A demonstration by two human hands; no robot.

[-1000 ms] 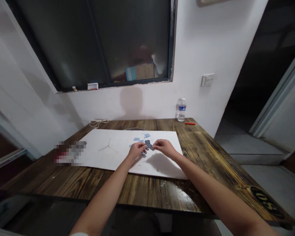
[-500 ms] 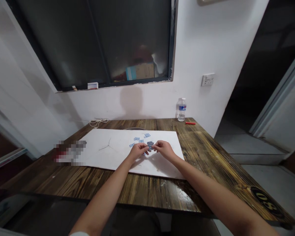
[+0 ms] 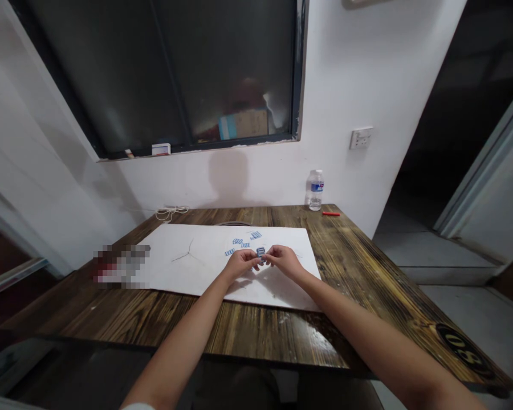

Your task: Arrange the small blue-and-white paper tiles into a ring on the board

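Between my two hands, a little above the white board [image 3: 205, 273], is a small blue slatted piece [image 3: 260, 250]; its exact kind is too small to make out. My left hand [image 3: 241, 263] pinches its lower left side with thumb and fingertips. From the right, my right hand [image 3: 284, 259] grips the same piece, fingers bent. Similar blue slatted pieces lie on the board just beyond my hands, among them one piece [image 3: 255, 234] farther back and another [image 3: 229, 252] to the left. Part of the held piece is hidden by my fingertips.
The board lies on a dark wooden table [image 3: 162, 319]. A water bottle [image 3: 316, 191] and a red pen-like stick [image 3: 330, 214] are at the back right. A coiled white cable [image 3: 171, 212] lies back left. Thin dark strands [image 3: 188, 252] rest on the board's left part.
The held blue piece has tilted and shows a narrower face. My hands have drawn slightly closer together around it. The other pieces lie as before.
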